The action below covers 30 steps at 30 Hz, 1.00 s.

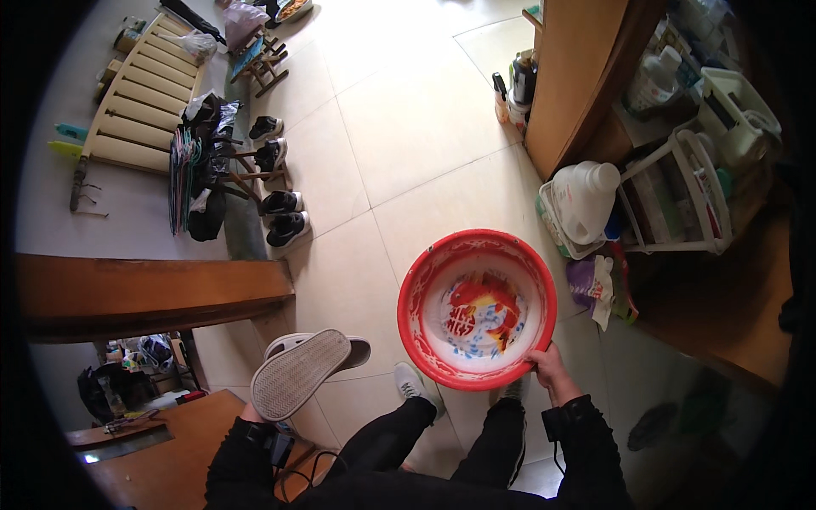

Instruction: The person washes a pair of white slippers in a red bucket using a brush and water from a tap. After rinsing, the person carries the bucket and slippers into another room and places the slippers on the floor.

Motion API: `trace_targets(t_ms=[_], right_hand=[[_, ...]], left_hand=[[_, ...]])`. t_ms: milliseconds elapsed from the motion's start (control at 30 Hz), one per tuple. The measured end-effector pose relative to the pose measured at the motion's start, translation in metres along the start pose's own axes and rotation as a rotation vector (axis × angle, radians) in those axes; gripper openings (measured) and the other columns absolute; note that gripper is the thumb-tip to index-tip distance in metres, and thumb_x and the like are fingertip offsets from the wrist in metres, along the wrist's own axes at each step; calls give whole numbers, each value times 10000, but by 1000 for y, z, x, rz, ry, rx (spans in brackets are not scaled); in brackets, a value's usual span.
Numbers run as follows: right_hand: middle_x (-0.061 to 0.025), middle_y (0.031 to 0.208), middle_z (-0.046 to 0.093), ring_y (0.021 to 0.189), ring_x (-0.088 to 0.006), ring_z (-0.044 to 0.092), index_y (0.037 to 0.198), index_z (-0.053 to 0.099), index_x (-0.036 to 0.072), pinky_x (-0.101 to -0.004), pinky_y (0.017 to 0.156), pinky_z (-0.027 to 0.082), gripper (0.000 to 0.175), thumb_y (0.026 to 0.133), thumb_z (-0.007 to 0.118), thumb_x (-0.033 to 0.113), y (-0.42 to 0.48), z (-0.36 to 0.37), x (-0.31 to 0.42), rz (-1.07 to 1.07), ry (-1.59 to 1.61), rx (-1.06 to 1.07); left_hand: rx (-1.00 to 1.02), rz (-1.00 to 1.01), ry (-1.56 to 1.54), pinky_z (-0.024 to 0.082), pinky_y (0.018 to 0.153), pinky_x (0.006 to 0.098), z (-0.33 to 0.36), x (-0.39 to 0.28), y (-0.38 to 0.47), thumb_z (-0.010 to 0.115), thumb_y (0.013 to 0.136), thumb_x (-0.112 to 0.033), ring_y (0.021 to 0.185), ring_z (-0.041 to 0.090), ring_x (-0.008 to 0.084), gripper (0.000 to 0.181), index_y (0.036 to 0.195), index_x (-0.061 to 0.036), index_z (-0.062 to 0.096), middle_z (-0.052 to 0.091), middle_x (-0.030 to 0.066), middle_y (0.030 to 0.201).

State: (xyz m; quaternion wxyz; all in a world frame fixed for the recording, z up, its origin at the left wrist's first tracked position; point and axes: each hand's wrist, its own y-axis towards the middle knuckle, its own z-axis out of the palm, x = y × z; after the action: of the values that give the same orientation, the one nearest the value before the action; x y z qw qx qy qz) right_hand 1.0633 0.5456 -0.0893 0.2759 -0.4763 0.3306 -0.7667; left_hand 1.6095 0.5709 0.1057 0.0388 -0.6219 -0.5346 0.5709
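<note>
My right hand (553, 370) grips the lower right rim of a red enamel basin (412, 306), thumb over the edge. The basin's white inside shows a goldfish design and a red decorative character, and nothing lies in it. On the left, my left hand (253, 413) is mostly hidden behind a pair of slippers (303, 373) that it holds. One slipper turns its ribbed beige sole up to me; the other sits behind it, partly covered. Both things are held above the tiled floor (338, 274), in front of my legs.
Several black shoes (287, 228) line the left wall beside a wooden rack with hangers (182, 178). To the right, a white detergent jug (583, 194) and a white plastic shelf rack (676, 191) stand by a wooden cabinet (574, 76). A wooden door frame (153, 290) juts in from the left.
</note>
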Motion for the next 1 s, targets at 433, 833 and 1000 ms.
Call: trace_targets(t_ms=[433,833,1000], right_hand=[[-113,935,672,667,-231,672,1191,536,9,-330,519,564,539,660,624,34,60,-54,-37,85,-93,-93],[-119,1133,637,982,-230,632,1281,503,15,-336,851,497,507,820,671,144,79,-75,-41,40,-172,-197],[-104,1213,593,1072,-202,581,1315,479,29,-316,922,451,480,898,627,213,86,-76,-47,-57,-73,-273]], left_hand=[[41,-27,73,532,831,331,24,0,1,577,937,-201,1015,633,218,374,1245,9,548,612,133,1206],[113,-62,73,534,833,330,52,1,9,578,938,-203,1019,634,218,381,1252,9,544,610,133,1213],[161,-79,77,535,834,330,72,3,8,578,938,-204,1021,635,217,384,1255,9,542,609,133,1217]])
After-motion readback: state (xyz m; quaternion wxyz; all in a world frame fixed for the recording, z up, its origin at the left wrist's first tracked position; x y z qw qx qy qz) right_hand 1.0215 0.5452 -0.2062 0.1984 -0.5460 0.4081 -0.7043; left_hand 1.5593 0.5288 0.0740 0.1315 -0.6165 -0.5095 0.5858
